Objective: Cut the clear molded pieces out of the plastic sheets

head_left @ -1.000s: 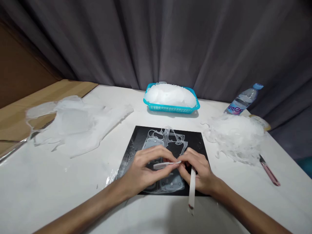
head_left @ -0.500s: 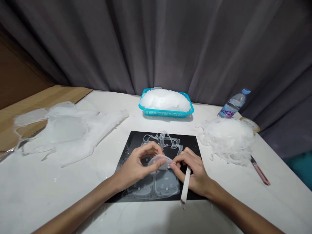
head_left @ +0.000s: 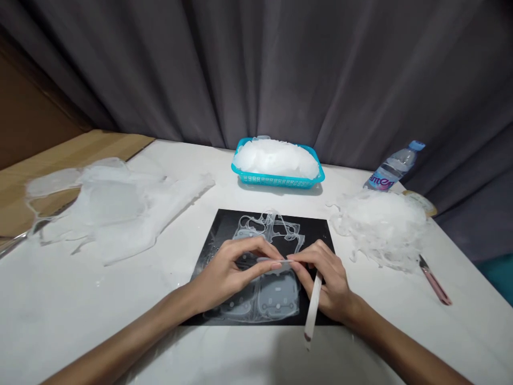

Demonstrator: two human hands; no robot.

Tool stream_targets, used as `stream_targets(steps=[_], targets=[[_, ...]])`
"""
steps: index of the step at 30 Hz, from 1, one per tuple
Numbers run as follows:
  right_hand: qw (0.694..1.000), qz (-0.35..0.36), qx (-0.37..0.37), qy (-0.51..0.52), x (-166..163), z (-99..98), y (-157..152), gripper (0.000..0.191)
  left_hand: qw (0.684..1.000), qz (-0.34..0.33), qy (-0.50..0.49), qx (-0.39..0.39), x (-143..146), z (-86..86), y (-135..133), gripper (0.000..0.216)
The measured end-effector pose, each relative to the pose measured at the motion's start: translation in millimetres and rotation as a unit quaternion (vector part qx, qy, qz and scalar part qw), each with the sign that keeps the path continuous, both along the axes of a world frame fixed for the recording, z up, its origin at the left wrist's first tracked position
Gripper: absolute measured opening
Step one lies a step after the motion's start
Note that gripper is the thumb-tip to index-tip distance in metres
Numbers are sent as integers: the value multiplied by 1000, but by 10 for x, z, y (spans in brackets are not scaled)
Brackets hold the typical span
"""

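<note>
My left hand (head_left: 235, 270) pinches a small, thin translucent piece (head_left: 265, 260) between thumb and fingers, above the black mat (head_left: 315, 227). The piece is seen nearly edge-on. Thumb and forefinger of my right hand (head_left: 328, 278) are closed at its right end. A white stick-like tool (head_left: 313, 307) is tucked into the right palm, its dark-tipped end pointing down toward me. Under both hands, a clear moulded sheet (head_left: 278, 297) with rounded pocket shapes lies on the mat; its far part (head_left: 276, 219) is a web of thin loops.
A turquoise basket (head_left: 276, 182) heaped with translucent white pieces stands at the back. Translucent scrap sheets (head_left: 116, 208) spread on the left. On the right lie a scrap pile (head_left: 385, 224), a tape roll (head_left: 420, 202), a pink-handled knife (head_left: 436, 286) and a leaning water bottle (head_left: 395, 168).
The small piece has turned from showing its curved face to nearly edge-on. My left fingers have closed flatter over it. The view has shifted slightly.
</note>
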State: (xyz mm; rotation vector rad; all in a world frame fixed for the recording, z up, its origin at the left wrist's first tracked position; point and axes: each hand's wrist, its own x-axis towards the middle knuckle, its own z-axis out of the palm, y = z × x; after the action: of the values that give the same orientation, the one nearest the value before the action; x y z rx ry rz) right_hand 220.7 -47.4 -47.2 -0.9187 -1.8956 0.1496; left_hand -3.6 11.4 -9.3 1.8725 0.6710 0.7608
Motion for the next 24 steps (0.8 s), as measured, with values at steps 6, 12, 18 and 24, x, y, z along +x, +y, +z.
stream_targets(steps=[6, 12, 18, 24], targets=[[1000, -6, 3, -5, 26, 23, 19, 23, 1000, -2, -22, 17, 17, 56, 5, 10], [1000, -3, -15, 8, 10, 37, 27, 19, 1000, -2, -12, 13, 32, 48, -32, 8], [998, -3, -56, 4, 18, 41, 39, 14, 1000, 22, 10, 16, 52, 7, -63, 10], [996, 20, -81, 9, 43, 49, 50, 11, 999, 40, 22, 31, 87, -57, -107, 12]])
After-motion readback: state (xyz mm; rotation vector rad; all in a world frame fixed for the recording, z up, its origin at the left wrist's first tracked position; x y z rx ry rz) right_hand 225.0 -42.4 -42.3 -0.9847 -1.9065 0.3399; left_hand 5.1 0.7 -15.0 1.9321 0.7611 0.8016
